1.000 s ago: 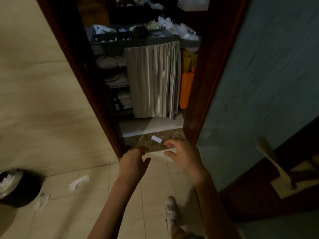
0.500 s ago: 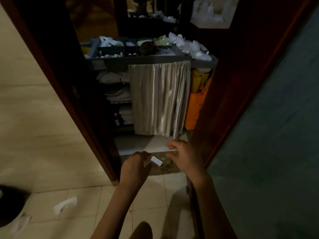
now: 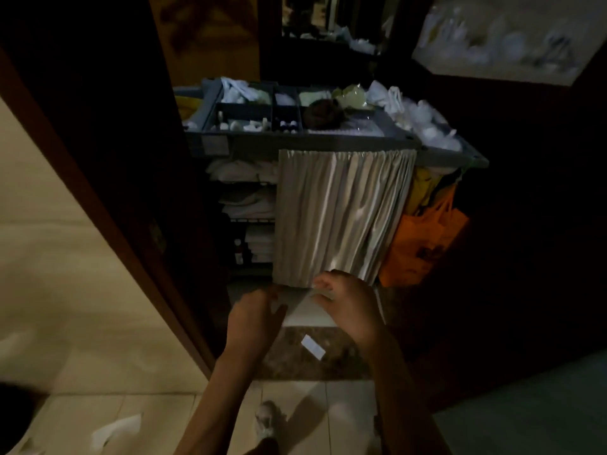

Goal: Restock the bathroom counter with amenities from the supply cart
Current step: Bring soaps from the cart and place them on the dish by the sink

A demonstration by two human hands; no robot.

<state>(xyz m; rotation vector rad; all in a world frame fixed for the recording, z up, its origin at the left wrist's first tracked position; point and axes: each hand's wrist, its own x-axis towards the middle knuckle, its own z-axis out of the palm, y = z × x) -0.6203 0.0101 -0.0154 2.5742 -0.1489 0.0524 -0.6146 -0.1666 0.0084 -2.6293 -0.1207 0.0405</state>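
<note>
Beige floor tiles (image 3: 164, 412), dark doorframe (image 3: 138, 208), supply cart (image 3: 295, 142) beyond, left hand (image 3: 253, 320), right hand (image 3: 348, 307), grip unclear

Two hands (image 3: 254, 318) (image 3: 349, 307), one cart (image 3: 328, 144), one curtain (image 3: 338, 218)

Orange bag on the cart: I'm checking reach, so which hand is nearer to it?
Right. The right hand is below-left of the orange bag, at the bottom of the curtain; the left hand is farther left, beyond the right hand.

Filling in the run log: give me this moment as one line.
phase: facing supply cart | left hand: fingers curled, grip unclear | right hand: same | white slip: on threshold
</note>
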